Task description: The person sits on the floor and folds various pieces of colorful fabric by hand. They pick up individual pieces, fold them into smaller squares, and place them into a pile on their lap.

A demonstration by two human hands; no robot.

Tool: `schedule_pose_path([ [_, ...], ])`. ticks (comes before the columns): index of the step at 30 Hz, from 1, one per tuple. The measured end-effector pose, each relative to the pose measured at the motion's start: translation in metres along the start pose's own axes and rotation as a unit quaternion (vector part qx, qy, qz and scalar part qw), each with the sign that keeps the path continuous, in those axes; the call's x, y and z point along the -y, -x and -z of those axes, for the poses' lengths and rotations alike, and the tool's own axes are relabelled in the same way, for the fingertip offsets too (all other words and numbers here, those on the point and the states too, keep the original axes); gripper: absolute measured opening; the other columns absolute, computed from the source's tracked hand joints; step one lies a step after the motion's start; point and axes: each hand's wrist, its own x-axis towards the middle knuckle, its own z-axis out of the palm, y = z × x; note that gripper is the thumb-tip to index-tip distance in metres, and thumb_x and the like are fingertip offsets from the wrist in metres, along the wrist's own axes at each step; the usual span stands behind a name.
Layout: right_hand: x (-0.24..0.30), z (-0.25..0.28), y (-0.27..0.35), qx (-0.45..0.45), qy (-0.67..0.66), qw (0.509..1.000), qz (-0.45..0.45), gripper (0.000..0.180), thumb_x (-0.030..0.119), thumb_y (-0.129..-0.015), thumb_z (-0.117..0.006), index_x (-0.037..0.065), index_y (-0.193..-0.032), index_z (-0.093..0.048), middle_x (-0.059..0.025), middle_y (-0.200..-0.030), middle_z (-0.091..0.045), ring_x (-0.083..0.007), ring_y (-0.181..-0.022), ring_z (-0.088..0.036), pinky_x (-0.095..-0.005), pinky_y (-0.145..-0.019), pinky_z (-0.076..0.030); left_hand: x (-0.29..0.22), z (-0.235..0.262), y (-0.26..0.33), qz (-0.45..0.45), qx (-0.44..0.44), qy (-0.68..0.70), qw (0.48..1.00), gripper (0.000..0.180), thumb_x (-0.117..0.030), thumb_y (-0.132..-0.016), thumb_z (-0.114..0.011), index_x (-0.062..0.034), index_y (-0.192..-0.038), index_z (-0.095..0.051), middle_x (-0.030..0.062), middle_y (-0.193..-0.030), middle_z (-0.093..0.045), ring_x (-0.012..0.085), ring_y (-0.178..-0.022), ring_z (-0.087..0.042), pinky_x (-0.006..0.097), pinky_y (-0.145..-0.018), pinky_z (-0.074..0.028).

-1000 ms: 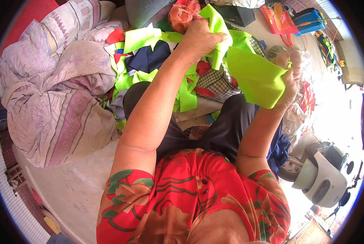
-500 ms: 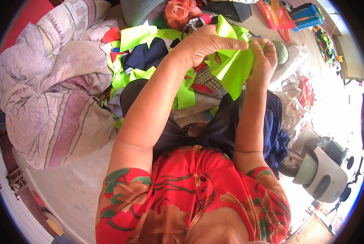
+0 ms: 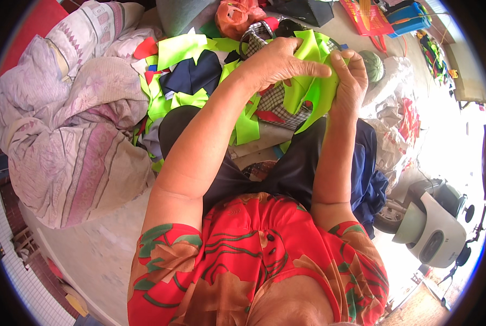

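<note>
A piece of neon yellow-green cloth point(image 3: 323, 93) hangs in front of me, creased and folded, between both hands. My left hand point(image 3: 278, 64) holds it from the left, thumb stretched across its front; the other fingers are partly hidden by the cloth. At its right edge my right hand point(image 3: 353, 79) pinches the cloth between thumb and fingers. Below and behind it lies black-and-white checked fabric point(image 3: 273, 100) with red patches. Left of my hands, several neon green scraps point(image 3: 180, 50) are heaped with a dark navy cloth piece point(image 3: 197, 73).
A large pale bundled sheet point(image 3: 74, 136) fills the left side. Behind the scraps sits an orange-red plastic bag point(image 3: 237, 17). A striped green melon point(image 3: 371, 66) and white plastic sacks point(image 3: 387, 117) lie beyond my right hand. A grey-white scooter point(image 3: 436, 228) stands at the right.
The neon cloth has gone from spread fairly flat to more folded and narrower between my hands. My left hand has lowered slightly; the right stays almost in place.
</note>
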Motion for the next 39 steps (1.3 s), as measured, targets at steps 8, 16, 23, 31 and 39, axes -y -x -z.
schedule_pose_path([
  [8,-0.005,0.017,-0.007,0.039,0.067,0.997,-0.018,0.035,0.005,-0.079,-0.068,0.002,-0.109,-0.051,-0.0105,-0.104,-0.059,-0.0159,-0.090,-0.058,-0.0258,-0.079,-0.047,0.006,0.006,-0.006,0.019,-0.019,-0.009,1.000,0.028,-0.008,-0.074,-0.064,0.0012,-0.101,-0.063,0.0064,-0.083,-0.065,0.0112,-0.072,-0.061,0.024,-0.068,-0.048],
  [16,-0.013,0.027,0.016,0.150,0.088,0.976,-0.129,0.082,0.021,-0.067,-0.077,-0.002,-0.133,-0.035,-0.0143,-0.117,-0.052,-0.0235,-0.109,-0.051,-0.0340,-0.097,-0.038,0.017,0.008,-0.008,-0.042,-0.004,-0.188,0.981,0.028,-0.013,-0.071,-0.062,0.0017,-0.095,-0.064,0.0118,-0.073,-0.064,0.0163,-0.064,-0.062,0.029,-0.062,-0.048],
  [23,-0.035,0.076,0.000,0.008,0.089,0.992,-0.095,0.032,-0.008,-0.077,-0.060,0.000,-0.107,-0.057,-0.0101,-0.098,-0.063,-0.0192,-0.086,-0.062,-0.0295,-0.076,-0.051,0.028,-0.020,-0.003,-0.072,-0.110,-0.414,0.901,0.017,-0.013,-0.074,-0.061,-0.0030,-0.087,-0.056,0.0159,-0.074,-0.063,0.0340,-0.074,-0.063,0.044,-0.068,-0.050],
  [31,-0.024,0.093,-0.082,-0.041,0.466,0.880,0.081,0.028,0.004,-0.077,-0.065,0.003,-0.104,-0.060,-0.0109,-0.092,-0.065,-0.0226,-0.085,-0.063,-0.0353,-0.073,-0.052,0.023,-0.023,-0.001,-0.275,-0.334,-0.443,0.785,0.021,-0.007,-0.068,-0.062,-0.0056,-0.088,-0.057,0.0101,-0.090,-0.057,0.0239,-0.079,-0.059,0.035,-0.068,-0.049],
  [39,-0.147,0.078,-0.051,0.156,0.640,0.750,0.062,0.031,0.018,-0.080,-0.062,0.008,-0.110,-0.060,-0.0092,-0.097,-0.065,-0.0201,-0.088,-0.061,-0.0325,-0.079,-0.048,0.031,-0.041,0.004,-0.285,-0.236,-0.485,0.792,0.008,-0.015,-0.071,-0.060,-0.0069,-0.071,-0.061,0.0070,-0.075,-0.058,0.0209,-0.072,-0.063,0.036,-0.065,-0.052],
])
